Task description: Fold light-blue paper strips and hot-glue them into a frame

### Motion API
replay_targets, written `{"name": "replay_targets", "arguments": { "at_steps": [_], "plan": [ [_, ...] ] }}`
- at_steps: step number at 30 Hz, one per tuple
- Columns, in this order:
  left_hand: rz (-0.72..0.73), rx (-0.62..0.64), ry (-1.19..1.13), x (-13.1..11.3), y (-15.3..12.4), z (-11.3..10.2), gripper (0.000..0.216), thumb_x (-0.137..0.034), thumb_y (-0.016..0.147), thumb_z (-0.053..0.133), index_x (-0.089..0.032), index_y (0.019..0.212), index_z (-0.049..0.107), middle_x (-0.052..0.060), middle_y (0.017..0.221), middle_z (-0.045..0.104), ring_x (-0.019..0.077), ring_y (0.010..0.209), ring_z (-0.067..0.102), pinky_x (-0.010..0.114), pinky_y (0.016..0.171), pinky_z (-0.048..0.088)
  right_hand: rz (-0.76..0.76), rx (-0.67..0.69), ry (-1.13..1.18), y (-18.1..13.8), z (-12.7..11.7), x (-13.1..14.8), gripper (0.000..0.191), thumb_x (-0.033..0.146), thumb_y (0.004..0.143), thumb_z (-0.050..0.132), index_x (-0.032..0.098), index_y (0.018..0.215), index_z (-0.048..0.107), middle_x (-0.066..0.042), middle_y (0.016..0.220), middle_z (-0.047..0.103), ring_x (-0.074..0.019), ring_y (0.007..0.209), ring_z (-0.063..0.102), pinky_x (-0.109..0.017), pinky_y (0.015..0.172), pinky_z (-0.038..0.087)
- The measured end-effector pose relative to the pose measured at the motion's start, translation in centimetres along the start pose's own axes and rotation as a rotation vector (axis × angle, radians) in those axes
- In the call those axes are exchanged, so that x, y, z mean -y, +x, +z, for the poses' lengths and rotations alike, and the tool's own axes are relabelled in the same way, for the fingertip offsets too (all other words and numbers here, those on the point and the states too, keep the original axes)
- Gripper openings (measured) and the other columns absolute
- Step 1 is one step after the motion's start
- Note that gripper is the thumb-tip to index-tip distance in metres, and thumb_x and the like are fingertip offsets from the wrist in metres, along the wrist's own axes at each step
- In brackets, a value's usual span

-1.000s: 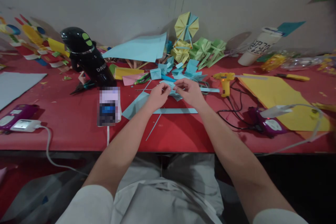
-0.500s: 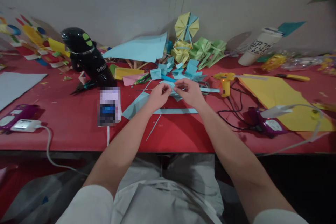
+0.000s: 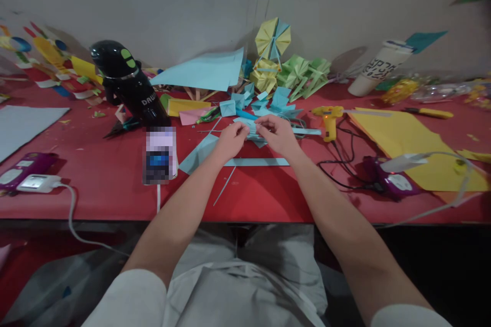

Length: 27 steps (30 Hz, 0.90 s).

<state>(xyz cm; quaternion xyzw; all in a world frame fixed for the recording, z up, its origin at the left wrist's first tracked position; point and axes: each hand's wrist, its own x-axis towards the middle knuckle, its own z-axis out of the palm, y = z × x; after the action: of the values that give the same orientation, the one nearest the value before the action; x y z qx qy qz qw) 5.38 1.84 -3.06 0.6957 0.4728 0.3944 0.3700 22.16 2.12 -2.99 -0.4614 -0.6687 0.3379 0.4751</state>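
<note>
Between left hand (image 3: 232, 139) and right hand (image 3: 280, 134), both pinching it, sits layered light-blue paper (image 3: 254, 136). They partly hide it.

A papercraft workspace: from the pleated blue paper (image 3: 253, 134), folded-paper models (image 3: 273, 38) at twelve o'clock, glue gun (image 3: 329, 121) at three.

The folded paper (image 3: 257, 137) is light blue, the tabletop (image 3: 261, 196) red, the cup (image 3: 378, 69) white with black markings.
</note>
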Motion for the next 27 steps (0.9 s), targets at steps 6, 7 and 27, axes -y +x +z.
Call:
{"name": "replay_targets", "arguments": {
  "at_steps": [6, 7, 27],
  "plan": [
    [0.043, -0.04, 0.039, 0.7, 0.3, -0.2, 0.018, -0.02, 0.091, 0.05, -0.018, 0.073, 0.053, 0.0, 0.068, 0.058, 0.0146, 0.067, 0.055, 0.028, 0.068, 0.042, 0.018, -0.003, 0.007, 0.0, 0.0, 0.0, 0.019, 0.034, 0.079, 0.061, 0.019, 0.09, 0.064, -0.002, 0.07, 0.066, -0.0169, 0.066, 0.062, -0.032, 0.065, 0.051],
    [0.052, -0.057, 0.05, 0.8, 0.4, -0.3, 0.017, -0.018, 0.09, 0.05, -0.018, 0.075, 0.055, 0.0, 0.071, 0.06, 0.0148, 0.07, 0.057, 0.028, 0.07, 0.043, 0.012, -0.01, 0.007, 0.1, -0.1, 0.0, 0.019, 0.034, 0.079, 0.06, 0.019, 0.089, 0.064, -0.003, 0.071, 0.067, -0.0172, 0.067, 0.063, -0.033, 0.066, 0.051],
    [0.22, 0.447, 0.406, -2.2, -1.8, -1.2, 0.035, -0.049, 0.069, 0.079, -0.021, 0.088, 0.07, 0.005, 0.1, 0.063, 0.0215, 0.088, 0.059, 0.034, 0.079, 0.046, -0.103, -0.255, -0.331, 0.6, -2.8, -0.7, 0.04, 0.053, 0.092, 0.049, 0.019, 0.085, 0.069, -0.012, 0.097, 0.072, -0.0252, 0.09, 0.067, -0.041, 0.082, 0.053]
  ]
}}
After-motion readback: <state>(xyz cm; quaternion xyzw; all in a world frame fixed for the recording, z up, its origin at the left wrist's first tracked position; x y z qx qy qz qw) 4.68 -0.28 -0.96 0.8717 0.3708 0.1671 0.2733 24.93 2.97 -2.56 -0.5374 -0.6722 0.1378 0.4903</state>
